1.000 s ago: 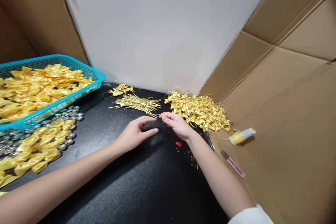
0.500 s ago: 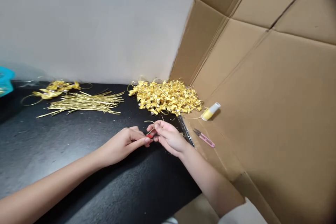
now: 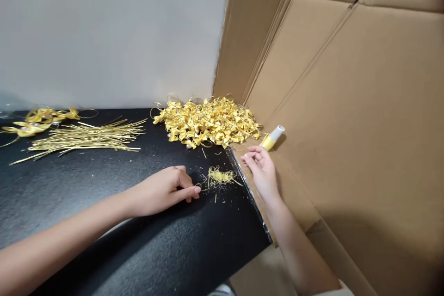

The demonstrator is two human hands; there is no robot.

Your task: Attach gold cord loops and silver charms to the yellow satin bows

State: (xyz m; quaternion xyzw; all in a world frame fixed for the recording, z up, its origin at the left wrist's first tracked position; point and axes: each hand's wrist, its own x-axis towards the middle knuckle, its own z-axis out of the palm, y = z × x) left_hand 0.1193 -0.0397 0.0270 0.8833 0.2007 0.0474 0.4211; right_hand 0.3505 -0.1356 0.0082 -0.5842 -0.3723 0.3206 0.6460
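My left hand (image 3: 176, 187) rests low over the black table, thumb and fingers pinched together. A thin gold cord shows at its fingertips, and its far part is hidden by the hand. Over the cardboard edge, my right hand (image 3: 260, 166) has its fingers curled and the tips together beside a fine yellow thread (image 3: 237, 149). That thread leads from the spool (image 3: 272, 138), which lies just behind this hand. Between both hands is a small heap of thread scraps (image 3: 221, 176). The pink thread snips do not show; the right hand covers that spot.
A large pile of gold ribbon bows (image 3: 211, 122) lies against the wall and cardboard. Cut gold cords (image 3: 90, 138) are spread further left, near several more bows (image 3: 48, 118). Tall cardboard (image 3: 340, 101) walls off the right side. The table's front edge runs below my hands.
My right hand has left the left hand and moved right to beside the spool. A red piece seen at the left fingertips no longer shows. The view has shifted right, uncovering the scraps.
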